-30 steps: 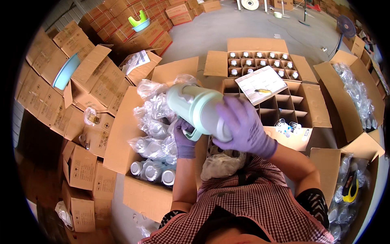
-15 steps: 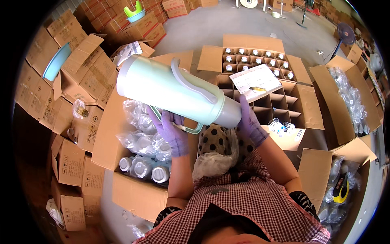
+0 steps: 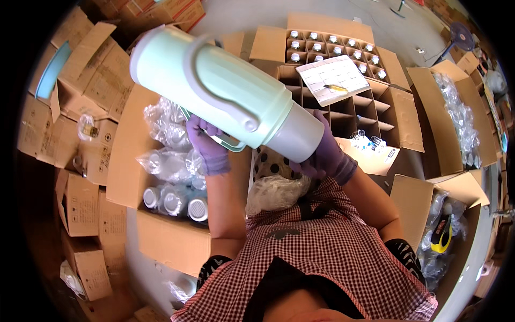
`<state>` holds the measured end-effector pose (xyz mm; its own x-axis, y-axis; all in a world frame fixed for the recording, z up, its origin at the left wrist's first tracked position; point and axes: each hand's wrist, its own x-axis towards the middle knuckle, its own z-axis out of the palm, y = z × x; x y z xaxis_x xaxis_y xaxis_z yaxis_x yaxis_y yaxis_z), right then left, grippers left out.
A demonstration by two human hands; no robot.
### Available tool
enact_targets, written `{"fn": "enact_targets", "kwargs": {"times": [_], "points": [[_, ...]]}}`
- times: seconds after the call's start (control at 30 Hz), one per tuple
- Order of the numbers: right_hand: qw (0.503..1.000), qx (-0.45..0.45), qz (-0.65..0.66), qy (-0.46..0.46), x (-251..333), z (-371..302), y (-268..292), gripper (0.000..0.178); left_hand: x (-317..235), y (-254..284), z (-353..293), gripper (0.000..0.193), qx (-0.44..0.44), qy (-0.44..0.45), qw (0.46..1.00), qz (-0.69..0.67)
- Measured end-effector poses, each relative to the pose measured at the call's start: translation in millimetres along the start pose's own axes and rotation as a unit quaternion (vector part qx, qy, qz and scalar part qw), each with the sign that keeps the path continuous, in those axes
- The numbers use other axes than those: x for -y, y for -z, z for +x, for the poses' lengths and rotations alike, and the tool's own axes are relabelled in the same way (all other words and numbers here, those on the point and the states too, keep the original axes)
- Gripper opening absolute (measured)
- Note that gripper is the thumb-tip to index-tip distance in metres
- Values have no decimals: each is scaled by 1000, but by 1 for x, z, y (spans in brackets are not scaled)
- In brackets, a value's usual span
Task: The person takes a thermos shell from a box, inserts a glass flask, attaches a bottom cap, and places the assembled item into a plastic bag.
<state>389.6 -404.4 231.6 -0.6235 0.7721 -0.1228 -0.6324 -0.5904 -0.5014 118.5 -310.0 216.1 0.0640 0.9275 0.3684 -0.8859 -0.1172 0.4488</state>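
Observation:
Held tilted in front of me is a large mint-green thermos flask [image 3: 225, 88] with a grey base, a grey carrying handle and a grey cap [image 3: 298, 132]. Its base points up to the far left and its cap down to the right. My gloved left hand [image 3: 206, 144] is closed round the green side handle [image 3: 229, 145] on the flask's lower side. My gloved right hand [image 3: 328, 154] wraps the end of the cap, its fingers partly hidden. In my lap lies a crumpled clear plastic bag [image 3: 276, 194].
An open carton [image 3: 174, 244] of plastic-wrapped flasks stands at the left. Ahead is a divided carton [image 3: 399, 121], with a white sheet [image 3: 332, 80] and a yellow pen-like tool on it. Behind it, another carton [image 3: 268, 45] holds white-capped bottles. A yellow-handled cutter [image 3: 441, 239] lies at right.
The flask has come nearer and swung so that its base is farther up and left. My right hand has shifted from the cap's side to round its end. My left hand keeps the side handle.

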Motion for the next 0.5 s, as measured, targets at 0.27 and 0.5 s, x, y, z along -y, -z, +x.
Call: {"fn": "enact_targets", "kwargs": {"times": [0.27, 0.5], "points": [[931, -153, -273, 186, -11, 6, -21, 79, -13, -2, -11, 36, -122, -53, 991, 21], [646, -199, -626, 388, -29, 6, -25, 93, -2, -1, -17, 32, -165, -22, 982, -85]]}}
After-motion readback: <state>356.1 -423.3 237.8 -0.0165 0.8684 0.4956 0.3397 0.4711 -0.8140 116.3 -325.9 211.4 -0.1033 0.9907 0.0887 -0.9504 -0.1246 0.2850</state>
